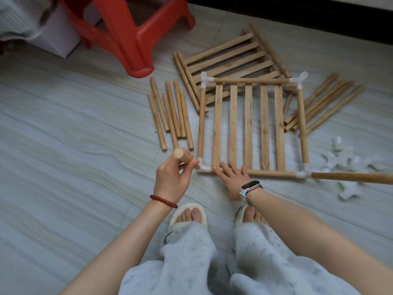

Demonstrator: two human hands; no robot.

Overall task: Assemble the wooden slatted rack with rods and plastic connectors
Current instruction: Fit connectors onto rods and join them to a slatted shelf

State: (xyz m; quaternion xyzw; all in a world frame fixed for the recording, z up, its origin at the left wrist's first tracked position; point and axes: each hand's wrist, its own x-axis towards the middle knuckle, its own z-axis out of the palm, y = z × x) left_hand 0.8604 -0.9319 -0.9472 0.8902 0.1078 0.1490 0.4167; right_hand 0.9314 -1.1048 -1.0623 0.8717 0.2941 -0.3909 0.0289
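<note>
A slatted wooden panel (pixel 248 128) lies flat on the floor, framed by rods joined with white plastic connectors at its corners. My left hand (pixel 172 177) grips a wooden rod (pixel 182 158) whose far end sits at the near-left corner connector (pixel 202 167). My right hand (pixel 234 177) presses flat, fingers spread, on the panel's near rod. Another rod (pixel 350 177) sticks out to the right from the near-right connector (pixel 304 173).
Loose rods (pixel 170 113) lie left of the panel, more rods (pixel 323 105) to its right. A second slatted panel (pixel 229 58) lies behind. White connectors (pixel 348 169) are piled at right. A red plastic stool (pixel 127 28) stands at back left. My slippered feet are below.
</note>
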